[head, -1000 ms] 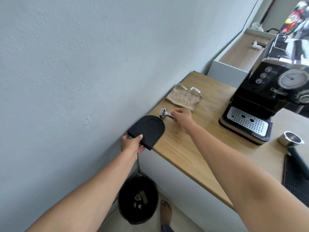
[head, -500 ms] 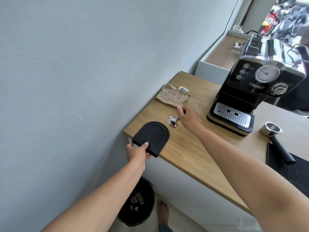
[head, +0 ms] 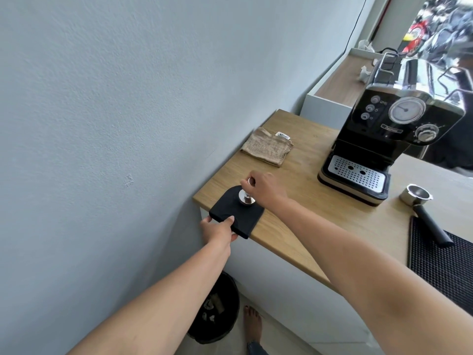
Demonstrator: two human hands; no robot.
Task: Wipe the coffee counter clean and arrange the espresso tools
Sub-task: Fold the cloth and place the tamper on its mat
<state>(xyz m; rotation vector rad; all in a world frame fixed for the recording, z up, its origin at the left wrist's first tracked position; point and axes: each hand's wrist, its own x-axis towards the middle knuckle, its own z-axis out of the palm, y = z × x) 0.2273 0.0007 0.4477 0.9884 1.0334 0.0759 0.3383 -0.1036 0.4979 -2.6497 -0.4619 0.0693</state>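
Right hand (head: 266,187) pinches the tamper (head: 246,197) on the mat (head: 227,211), gripped by left fingers (head: 229,220); portafilter (head: 419,198) and cloth (head: 267,146) seemingly await arranging on the worktop (head: 302,160).

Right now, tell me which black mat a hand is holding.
The small smooth mat at the corner of the counter: the left hand grips its edge. The ribbed mat on the right is untouched.

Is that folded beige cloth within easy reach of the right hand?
Likely yes: the cloth lies just beyond the right hand on bare counter, nothing between them, though the hand is holding the tamper.
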